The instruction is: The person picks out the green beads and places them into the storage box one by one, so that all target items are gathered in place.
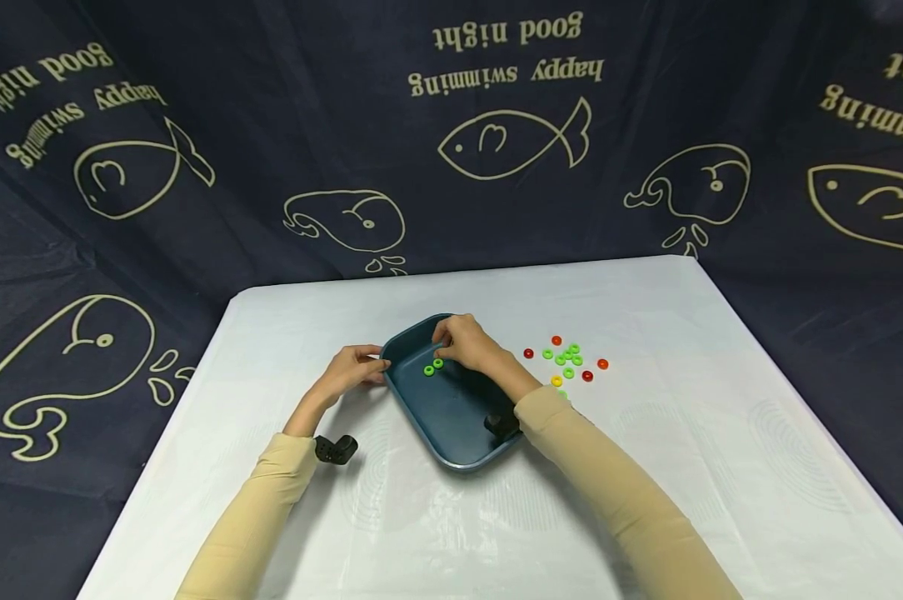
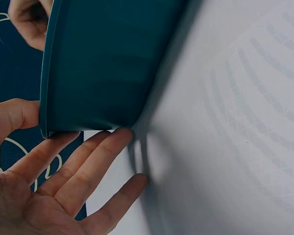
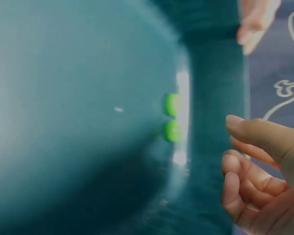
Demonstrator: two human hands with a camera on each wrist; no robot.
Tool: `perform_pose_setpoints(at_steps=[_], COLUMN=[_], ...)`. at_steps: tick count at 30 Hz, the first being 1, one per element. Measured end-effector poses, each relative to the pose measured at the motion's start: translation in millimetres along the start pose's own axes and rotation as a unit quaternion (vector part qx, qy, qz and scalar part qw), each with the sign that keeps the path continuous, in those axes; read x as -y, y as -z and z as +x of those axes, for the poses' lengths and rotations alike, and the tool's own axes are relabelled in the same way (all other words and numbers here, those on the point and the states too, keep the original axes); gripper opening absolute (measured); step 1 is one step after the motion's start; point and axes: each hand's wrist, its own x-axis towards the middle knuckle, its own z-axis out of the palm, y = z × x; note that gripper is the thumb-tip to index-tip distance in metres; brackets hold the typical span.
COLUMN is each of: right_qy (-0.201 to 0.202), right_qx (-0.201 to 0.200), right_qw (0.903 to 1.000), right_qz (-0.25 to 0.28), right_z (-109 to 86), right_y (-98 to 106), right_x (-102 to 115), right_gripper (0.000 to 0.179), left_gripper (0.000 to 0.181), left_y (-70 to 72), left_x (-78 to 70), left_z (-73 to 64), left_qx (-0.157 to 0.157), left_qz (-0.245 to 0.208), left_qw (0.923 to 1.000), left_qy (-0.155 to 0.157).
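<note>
While the left hand (image 1: pixel 356 368) pinches the blue tray (image 1: pixel 451 412) steady, I'd work the right hand (image 1: pixel 466 341) low, fingers half-curled, tho can't tell if they're holding anything.

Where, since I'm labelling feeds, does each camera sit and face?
Head: worn there, looking forward and down at the tray; left hand, right hand and sleeves show.
Left wrist: worn there, facing the tray's outside; left hand near, right hand partly beyond.
Right wrist: worn there, facing into the tray; right hand near, left hand partly beyond.
Head and right wrist share two green rings.
</note>
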Motion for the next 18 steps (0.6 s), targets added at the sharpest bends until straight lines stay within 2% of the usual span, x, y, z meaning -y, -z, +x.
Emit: perform_pose_setpoints(at_steps=[6,12,18], right_qy=[0.017,0.012,-0.009], right_qx=[-0.032,-0.065,-0.089], right_qw=[0.9992,0.9974,0.9957], right_qz=[0.019,0.030,0.024], right_z=[-5.2,-15.8,-29.1], right_y=[26.1,49.6,69.2], right_x=[0.7,-5.9,-21.5], right_gripper=[0.022,0.020,0.022], left_gripper=[0.052,0.053,0.050], left_y=[-0.1,1.1,1.7], left_x=[1.4,0.5,-16.4], left_z=[-0.2,-0.7,-11.2], left_qx=[-0.003,0.003,0.011], left_qz=[0.003,-0.003,-0.008], left_qw=[1.0000,1.0000,0.9999], left_qy=[0.001,0.004,0.009])
